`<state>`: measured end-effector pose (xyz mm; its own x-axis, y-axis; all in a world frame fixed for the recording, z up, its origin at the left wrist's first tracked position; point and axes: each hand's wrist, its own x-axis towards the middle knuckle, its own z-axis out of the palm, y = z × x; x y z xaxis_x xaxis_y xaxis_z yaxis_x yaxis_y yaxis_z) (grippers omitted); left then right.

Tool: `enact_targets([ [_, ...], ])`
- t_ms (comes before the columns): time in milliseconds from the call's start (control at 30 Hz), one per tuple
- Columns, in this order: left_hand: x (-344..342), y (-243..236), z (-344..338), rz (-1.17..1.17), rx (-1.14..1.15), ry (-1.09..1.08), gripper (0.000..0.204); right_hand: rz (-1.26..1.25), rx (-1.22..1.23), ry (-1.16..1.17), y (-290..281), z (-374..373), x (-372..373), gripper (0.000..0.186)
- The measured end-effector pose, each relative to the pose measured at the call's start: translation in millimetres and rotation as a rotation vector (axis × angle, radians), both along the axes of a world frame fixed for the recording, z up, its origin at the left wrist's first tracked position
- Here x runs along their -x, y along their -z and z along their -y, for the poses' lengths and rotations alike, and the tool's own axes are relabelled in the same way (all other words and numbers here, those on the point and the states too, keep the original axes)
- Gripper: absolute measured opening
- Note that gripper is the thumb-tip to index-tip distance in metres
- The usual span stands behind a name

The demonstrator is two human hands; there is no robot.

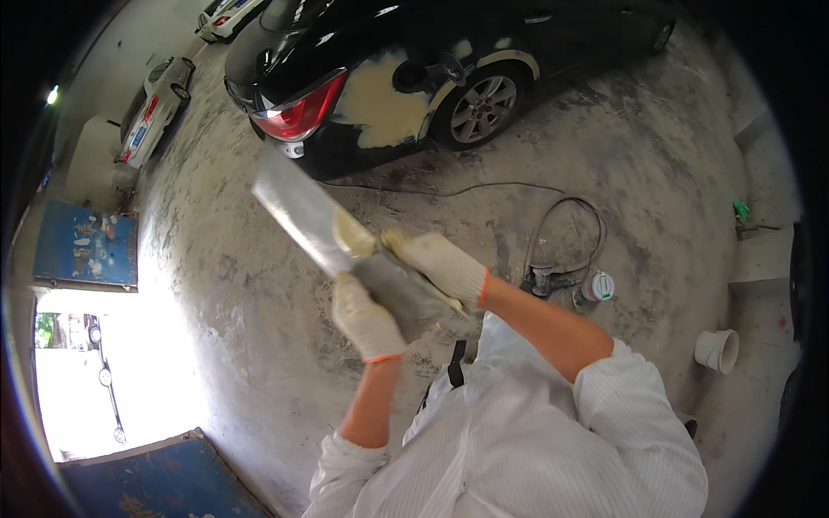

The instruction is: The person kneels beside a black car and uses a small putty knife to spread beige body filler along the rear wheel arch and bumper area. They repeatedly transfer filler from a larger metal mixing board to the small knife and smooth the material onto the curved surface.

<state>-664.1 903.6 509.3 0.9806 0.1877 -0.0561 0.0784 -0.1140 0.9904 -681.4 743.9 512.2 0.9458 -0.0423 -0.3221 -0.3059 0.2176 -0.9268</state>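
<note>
Both hands are in white knit gloves with orange cuffs. My left hand (363, 315) grips a grey metal plate (397, 298) near its lower left side. A long, shiny metal blade (298, 220) extends from it toward the upper left, with pale yellow putty (352, 231) near the middle. My right hand (436, 263) is closed at the putty end of the blade, along the plate's upper right edge; what exactly its fingers grip is blurred.
A black car (380, 47) with putty patches stands ahead. A hose (492, 184) runs to a tool (553, 281) and white round container (598, 287) on the floor. A white bucket (716, 351) is right; blue metal doors (82, 242) flank a bright opening left; further cars (151, 112) are behind.
</note>
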Motion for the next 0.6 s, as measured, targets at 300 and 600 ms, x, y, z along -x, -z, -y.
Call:
enact_targets([
  [300,83.4,15.4,-175.5,-0.266,0.266,-0.027,0.052,0.105,0.148,0.204,64.3,-87.7,80.7,0.037],
  [600,140.4,54.7,-214.6,-1.064,2.106,1.070,0.029,0.286,0.106,0.333,44.0,-45.8,32.5,0.040],
])
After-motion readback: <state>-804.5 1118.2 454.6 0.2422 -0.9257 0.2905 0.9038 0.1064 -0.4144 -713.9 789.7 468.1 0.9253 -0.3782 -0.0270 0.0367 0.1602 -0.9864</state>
